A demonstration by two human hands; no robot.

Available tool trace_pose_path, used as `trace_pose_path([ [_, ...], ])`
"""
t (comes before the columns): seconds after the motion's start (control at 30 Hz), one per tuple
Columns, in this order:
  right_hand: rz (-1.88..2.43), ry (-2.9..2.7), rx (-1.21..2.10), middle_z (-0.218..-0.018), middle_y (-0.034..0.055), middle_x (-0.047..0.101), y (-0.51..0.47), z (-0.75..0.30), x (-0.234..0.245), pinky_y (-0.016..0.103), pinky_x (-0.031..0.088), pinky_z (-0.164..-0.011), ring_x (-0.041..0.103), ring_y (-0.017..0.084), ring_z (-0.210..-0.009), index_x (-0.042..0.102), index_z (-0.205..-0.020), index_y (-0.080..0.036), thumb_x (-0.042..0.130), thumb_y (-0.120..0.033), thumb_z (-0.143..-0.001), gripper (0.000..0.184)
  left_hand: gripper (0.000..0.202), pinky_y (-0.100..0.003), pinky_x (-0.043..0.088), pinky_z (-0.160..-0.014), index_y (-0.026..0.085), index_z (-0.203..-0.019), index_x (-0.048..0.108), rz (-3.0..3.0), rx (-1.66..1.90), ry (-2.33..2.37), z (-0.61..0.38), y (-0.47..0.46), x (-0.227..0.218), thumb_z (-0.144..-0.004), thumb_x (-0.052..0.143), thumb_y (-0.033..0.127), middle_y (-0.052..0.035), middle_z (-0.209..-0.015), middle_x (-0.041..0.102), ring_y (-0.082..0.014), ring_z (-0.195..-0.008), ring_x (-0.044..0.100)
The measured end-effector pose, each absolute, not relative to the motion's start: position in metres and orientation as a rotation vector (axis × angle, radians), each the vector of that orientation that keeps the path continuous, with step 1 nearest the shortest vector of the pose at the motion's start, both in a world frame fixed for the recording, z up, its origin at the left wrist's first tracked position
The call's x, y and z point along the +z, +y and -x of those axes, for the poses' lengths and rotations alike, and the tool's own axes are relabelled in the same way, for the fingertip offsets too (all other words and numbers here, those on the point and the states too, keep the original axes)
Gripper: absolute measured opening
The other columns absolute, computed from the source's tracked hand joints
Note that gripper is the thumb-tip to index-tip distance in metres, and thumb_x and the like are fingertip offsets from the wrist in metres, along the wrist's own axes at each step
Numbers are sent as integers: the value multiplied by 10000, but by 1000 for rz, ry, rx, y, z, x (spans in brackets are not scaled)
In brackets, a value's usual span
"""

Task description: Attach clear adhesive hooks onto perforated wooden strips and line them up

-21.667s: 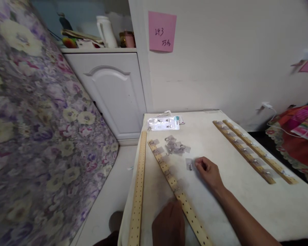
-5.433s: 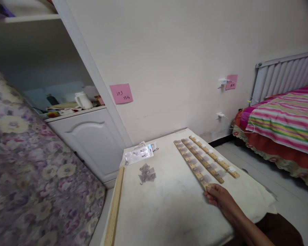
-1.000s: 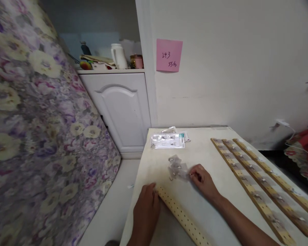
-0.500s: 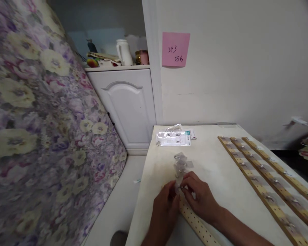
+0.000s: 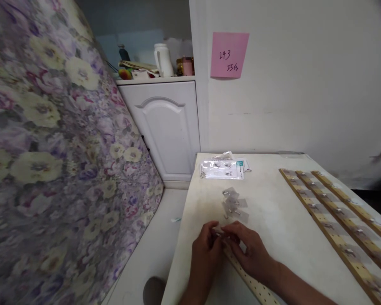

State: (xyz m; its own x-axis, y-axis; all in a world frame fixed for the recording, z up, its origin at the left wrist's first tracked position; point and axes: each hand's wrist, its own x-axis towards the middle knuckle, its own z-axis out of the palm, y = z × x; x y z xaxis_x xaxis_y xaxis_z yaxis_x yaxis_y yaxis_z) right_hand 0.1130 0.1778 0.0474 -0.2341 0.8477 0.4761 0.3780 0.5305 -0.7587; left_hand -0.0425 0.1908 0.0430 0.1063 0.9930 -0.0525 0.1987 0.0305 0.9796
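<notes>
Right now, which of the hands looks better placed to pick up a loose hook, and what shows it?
Probably the right hand: it lies just below the hooks in view, while the left hand sits farther left. Both are at the far end of the strip.

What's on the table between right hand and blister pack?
A small pile of clear squares with metal hooks lies between the right hand and the blister pack, as the head view shows.

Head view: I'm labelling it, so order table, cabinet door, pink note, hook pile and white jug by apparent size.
Largest: table
Cabinet door
Pink note
Smallest: hook pile and white jug, too alike to rank
</notes>
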Motion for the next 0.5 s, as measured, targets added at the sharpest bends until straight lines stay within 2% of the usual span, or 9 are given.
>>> trace_pose_path([
  [0.17,1195,-1594,639,-851,36,570,179,-121,38,258,444,-566,513,130,-617,564,-1001,-216,501,-225,-857,158,308,-239,490,-619,182,-1030,549,-1129,1050,1217,44,198,41,-740,581,282,7,-756,626,-136,-668,606],
  [0.3,1318,-1465,889,-733,5,598,185,-124,30,249,432,-521,519,122,-538,555,-1024,-208,506,-317,-866,197,296,-225,477,-609,177,-1005,536,-1033,1116,1241,47,200,42,-739,592,295,7,-761,629,-125,-663,600],
  [0.43,1261,-1354,1126,-760,-5,627,188,-117,28,243,444,-494,544,102,-482,557,-994,-214,552,-360,-836,215,267,-234,474,-630,182,-999,537,-1068,1102,1226,45,196,43,-751,572,273,1,-777,641,-129,-681,600],
  [0.5,1214,-1262,1238,-703,-31,603,189,-113,30,228,432,-461,533,93,-454,560,-952,-214,590,-363,-805,211,239,-240,473,-653,185,-986,544,-1126,1070,1198,42,193,42,-757,559,253,-7,-806,648,-136,-715,601],
])
